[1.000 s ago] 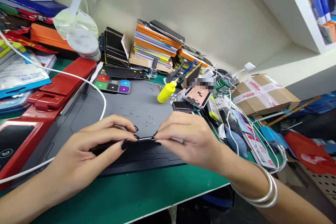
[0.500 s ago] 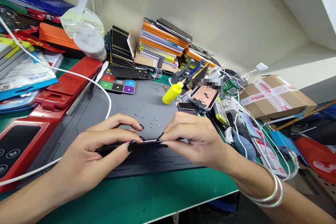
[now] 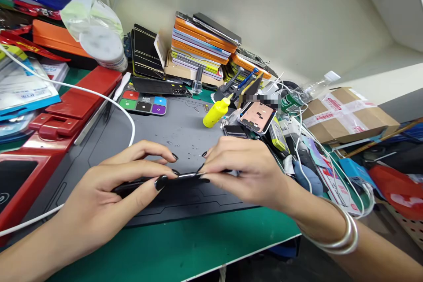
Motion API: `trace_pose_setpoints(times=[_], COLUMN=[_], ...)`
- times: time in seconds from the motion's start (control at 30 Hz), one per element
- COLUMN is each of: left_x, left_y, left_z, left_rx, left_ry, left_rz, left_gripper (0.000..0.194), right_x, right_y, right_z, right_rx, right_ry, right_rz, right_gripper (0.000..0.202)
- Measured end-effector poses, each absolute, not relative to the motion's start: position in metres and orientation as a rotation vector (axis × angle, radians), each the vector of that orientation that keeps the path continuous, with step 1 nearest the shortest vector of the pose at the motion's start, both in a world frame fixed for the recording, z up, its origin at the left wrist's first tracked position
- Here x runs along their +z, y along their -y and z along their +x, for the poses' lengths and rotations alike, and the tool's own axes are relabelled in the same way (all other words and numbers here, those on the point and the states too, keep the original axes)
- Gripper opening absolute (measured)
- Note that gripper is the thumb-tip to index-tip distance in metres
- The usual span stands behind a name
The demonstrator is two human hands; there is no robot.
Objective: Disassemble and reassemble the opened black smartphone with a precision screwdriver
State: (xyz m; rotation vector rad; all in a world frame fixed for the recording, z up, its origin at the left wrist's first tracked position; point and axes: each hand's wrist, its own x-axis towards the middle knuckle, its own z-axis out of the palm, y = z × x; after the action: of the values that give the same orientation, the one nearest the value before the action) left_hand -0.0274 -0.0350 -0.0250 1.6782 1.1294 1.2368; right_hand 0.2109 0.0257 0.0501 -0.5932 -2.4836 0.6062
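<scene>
A thin dark phone [image 3: 187, 176] is held edge-on above the grey work mat [image 3: 158, 134]; its face is turned away from view. My left hand [image 3: 115, 189] grips it between thumb and fingers at its left part. With thumb and fingertips, my right hand [image 3: 246, 169] pinches the right part of the same edge. Whether a small tool is between the right fingertips cannot be made out. Beyond the hands, small dark fragments [image 3: 178, 145] lie scattered on the mat. A yellow squeeze bottle [image 3: 214, 114] stands further back.
To the left lies a red device [image 3: 59, 128] with a dark panel, crossed by a white cable [image 3: 99, 93]. A coloured magnetic tray [image 3: 143, 103] sits behind the mat. An opened phone [image 3: 257, 116], clutter and a taped carton [image 3: 350, 110] fill the right side.
The view has shifted slightly, so the background sits a little differently. Both hands keep their hold on the phone, with barely any movement of the fingers.
</scene>
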Motion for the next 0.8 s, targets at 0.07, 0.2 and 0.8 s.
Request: trace_pose_setpoints(times=[0.07,0.2,0.8], left_x=[-0.024,-0.021,-0.022], left_y=[0.034,0.032,0.024], left_z=[-0.028,-0.028,-0.03], left_rx=[1.227,1.166,1.155], left_ry=[-1.139,-1.206,-1.142], left_rz=[1.661,1.642,1.656], left_gripper=[0.022,0.019,0.022], right_x=[0.047,0.041,0.039], right_y=[-0.02,-0.015,-0.031], right_z=[0.212,0.212,0.208], right_rx=[0.374,0.13,0.09], right_ry=[2.523,2.525,2.551], right_rz=[-0.532,-0.436,-0.388], right_gripper=[0.011,0.011,0.015])
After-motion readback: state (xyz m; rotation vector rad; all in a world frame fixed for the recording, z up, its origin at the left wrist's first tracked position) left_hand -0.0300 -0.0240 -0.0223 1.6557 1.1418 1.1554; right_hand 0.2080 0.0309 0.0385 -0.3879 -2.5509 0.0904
